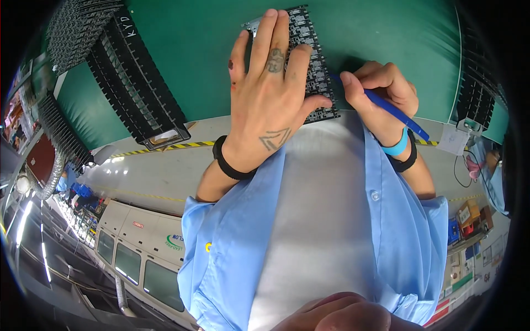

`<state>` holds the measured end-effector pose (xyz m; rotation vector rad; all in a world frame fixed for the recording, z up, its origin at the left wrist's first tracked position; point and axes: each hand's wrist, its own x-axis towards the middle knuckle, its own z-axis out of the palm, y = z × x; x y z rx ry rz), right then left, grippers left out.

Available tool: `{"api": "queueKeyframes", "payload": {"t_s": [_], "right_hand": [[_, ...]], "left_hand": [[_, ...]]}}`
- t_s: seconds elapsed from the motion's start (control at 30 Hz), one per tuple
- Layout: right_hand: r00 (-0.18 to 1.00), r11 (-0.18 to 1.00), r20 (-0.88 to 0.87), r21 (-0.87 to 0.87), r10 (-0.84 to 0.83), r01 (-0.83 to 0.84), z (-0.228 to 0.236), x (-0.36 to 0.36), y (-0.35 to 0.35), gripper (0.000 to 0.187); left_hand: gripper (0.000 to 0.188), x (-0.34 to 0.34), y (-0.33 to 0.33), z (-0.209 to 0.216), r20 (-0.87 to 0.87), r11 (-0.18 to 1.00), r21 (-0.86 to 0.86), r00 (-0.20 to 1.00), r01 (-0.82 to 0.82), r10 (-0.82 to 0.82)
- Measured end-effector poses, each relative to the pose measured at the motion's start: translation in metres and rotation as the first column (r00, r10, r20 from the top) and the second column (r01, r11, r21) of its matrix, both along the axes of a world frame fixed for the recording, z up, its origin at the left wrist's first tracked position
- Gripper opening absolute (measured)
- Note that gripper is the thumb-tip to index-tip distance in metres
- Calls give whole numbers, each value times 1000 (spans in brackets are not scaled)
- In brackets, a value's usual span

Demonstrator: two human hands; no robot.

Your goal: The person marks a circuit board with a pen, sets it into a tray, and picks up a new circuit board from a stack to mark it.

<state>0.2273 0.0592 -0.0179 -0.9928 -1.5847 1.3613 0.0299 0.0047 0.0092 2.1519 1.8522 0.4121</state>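
My left hand (270, 83) lies flat, fingers spread, on a black circuit board panel (319, 71) that rests on the green table (204, 38). It presses down on the board and covers most of it. My right hand (381, 91) is closed around a blue pen-like tool (400, 115), whose tip meets the board's right edge. A black band sits on my left wrist; a blue one and a black one sit on my right.
A long black slotted rack (138, 83) lies at the left, with another (77, 27) behind it and a third (475, 94) at the right edge. A white tag (454, 139) hangs near the table's yellow-black taped edge (182, 145). My light blue shirt (309, 231) fills the lower middle.
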Motion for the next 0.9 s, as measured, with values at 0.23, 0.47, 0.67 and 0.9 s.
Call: {"api": "queueKeyframes", "payload": {"t_s": [0.23, 0.47, 0.67, 0.9], "right_hand": [[991, 982, 127, 182, 34, -57, -4, 0, 4, 30], [979, 974, 200, 215, 27, -71, -4, -2, 5, 29], [976, 970, 217, 227, 32, -82, -5, -1, 4, 29], [975, 966, 213, 234, 59, -109, -5, -1, 6, 29]], "left_hand": [[94, 5, -7, 14, 63, 999, -47, 998, 4, -1], [99, 8, -12, 14, -75, 995, -66, 994, 70, -75], [98, 7, -14, 11, -65, 996, -67, 996, 61, -66], [98, 8, -14, 10, -70, 995, -77, 995, 62, -67]]}}
